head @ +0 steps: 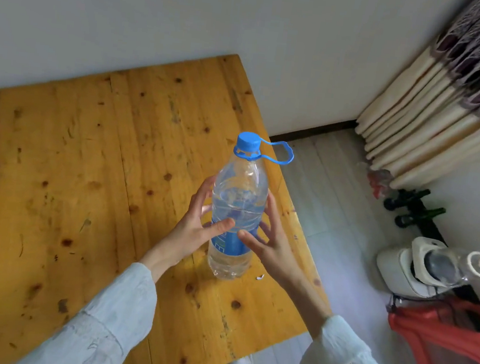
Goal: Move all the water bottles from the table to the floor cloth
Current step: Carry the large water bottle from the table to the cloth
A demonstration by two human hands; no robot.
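- Two pale sleeves (pixel 118 311) reach out from the bottom, over the near edge of the wooden counter (pixel 54 192).
- The left hand (pixel 195 224) is on the left side of the water bottle (pixel 237 208), thumb across the blue label, fingers spread wide.
- The right hand (pixel 268 238) is on the right side of the bottle, fingers spread too. Both hands cup the bottle loosely; I cannot tell if they press it tight.
- The bottle stands upright near the right edge of the counter. It is clear, with water inside.
- A tiny white scrap (pixel 260 277) lies on the counter just right of the bottle's bottom.
- On top of the bottle sits a blue cap (pixel 248 141) with a blue loop handle (pixel 280 152) sticking out to the right.
- Far right of the bottle, on the floor, is a white machine (pixel 401 270) and something red (pixel 447 337).
- Behind them, by the wall, hangs a curtain (pixel 435 113).
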